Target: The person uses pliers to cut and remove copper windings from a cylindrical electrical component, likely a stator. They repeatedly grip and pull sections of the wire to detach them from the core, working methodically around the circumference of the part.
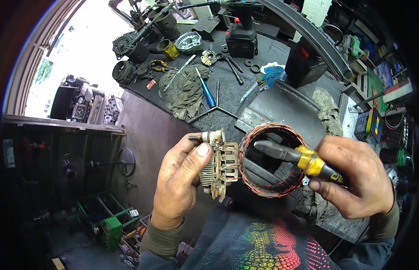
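My left hand (175,182) grips an alternator rectifier (218,168), a finned metal plate with a pale terminal piece at its top. Thin wires run from the rectifier to a stator ring (252,186) wound with reddish copper wire, just to its right. My right hand (360,175) is closed round pliers (310,162) with yellow and black handles. The jaws of the pliers point left, over the opening of the ring. Whether they touch the ring cannot be made out. My right fingers hide the ends of the handles.
Behind the ring stands a dark metal vise-like block (281,110) on the workbench. A blue screwdriver (206,92) lies on a grey rag (182,96), beside a three-armed wrench (215,107). Further back are a cordless tool (242,38) and alternator parts (124,72).
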A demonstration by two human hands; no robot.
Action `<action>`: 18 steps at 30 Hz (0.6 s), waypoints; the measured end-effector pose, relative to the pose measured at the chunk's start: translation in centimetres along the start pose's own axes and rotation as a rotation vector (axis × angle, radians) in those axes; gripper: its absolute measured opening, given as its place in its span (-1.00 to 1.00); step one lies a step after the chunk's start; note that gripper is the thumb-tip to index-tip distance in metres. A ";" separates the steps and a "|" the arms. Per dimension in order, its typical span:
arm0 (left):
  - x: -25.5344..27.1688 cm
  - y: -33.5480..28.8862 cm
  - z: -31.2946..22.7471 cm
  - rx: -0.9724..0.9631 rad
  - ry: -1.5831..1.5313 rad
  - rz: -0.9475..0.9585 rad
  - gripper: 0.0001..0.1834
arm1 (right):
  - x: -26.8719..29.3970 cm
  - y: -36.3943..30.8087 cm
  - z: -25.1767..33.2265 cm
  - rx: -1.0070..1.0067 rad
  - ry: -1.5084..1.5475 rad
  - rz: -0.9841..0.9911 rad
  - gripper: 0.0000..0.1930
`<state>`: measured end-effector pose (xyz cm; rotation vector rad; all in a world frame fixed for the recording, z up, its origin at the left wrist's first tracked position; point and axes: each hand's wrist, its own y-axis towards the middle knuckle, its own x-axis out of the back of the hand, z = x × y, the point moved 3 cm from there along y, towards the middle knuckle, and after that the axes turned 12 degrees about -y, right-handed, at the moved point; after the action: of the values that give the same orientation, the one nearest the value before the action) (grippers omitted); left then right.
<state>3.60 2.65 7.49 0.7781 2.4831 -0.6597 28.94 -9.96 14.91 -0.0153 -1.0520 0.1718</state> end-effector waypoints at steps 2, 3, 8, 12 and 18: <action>-0.3 0.0 0.0 0.024 -0.028 -0.016 -0.58 | 0.6 0.9 -0.2 0.052 0.046 0.139 -0.69; -0.4 -0.1 0.0 0.031 -0.037 -0.036 -0.58 | 0.6 1.5 -0.2 0.084 0.070 0.158 -0.65; -0.7 -0.1 0.8 -0.030 0.167 -0.127 -0.47 | 1.2 3.9 0.6 0.102 0.041 0.338 -0.71; -0.8 0.1 1.0 -0.089 0.148 -0.131 -0.53 | 1.8 4.8 1.2 0.049 -0.024 0.507 -0.74; -0.7 0.9 0.8 -0.104 0.162 -0.087 -0.55 | 1.4 5.4 1.1 0.104 -0.033 0.456 -0.75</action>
<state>4.90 2.57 6.96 0.7131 2.6873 -0.5110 27.94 -4.46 16.11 -0.1595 -1.0598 0.6416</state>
